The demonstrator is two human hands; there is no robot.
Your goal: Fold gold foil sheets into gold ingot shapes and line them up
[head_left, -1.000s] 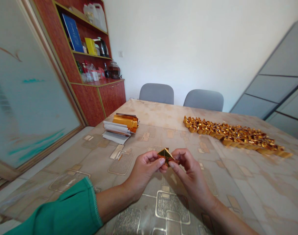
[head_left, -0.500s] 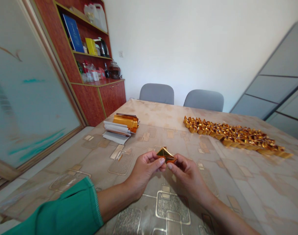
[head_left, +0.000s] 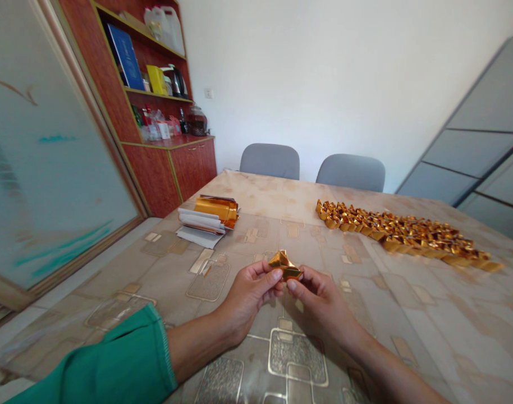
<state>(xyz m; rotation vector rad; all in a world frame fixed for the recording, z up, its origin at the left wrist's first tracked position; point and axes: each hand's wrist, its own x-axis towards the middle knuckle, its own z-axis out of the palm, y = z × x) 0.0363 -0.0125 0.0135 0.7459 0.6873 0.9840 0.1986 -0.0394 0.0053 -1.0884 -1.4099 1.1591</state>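
My left hand [head_left: 248,294] and my right hand [head_left: 319,297] pinch a folded piece of gold foil paper [head_left: 284,265] between them, fingertips on either side of it. The foil has a peaked, boat-like shape with an orange-gold shine. Farther up the table, to the right, lies a long mass of folded gold foil ingots [head_left: 402,234]. To the left stands a stack of gold foil sheets [head_left: 216,209] curling over white paper sheets [head_left: 200,224].
Everything lies on a patterned beige table cover [head_left: 324,314]. Two grey chairs [head_left: 270,161] stand behind the table by a white wall. A red wooden cabinet [head_left: 168,168] with bottles and a kettle stands at the left, near a frosted glass door [head_left: 50,151].
The folded foil has been pressed into a rounder, more peaked shape. My hands have drawn closer together around it.
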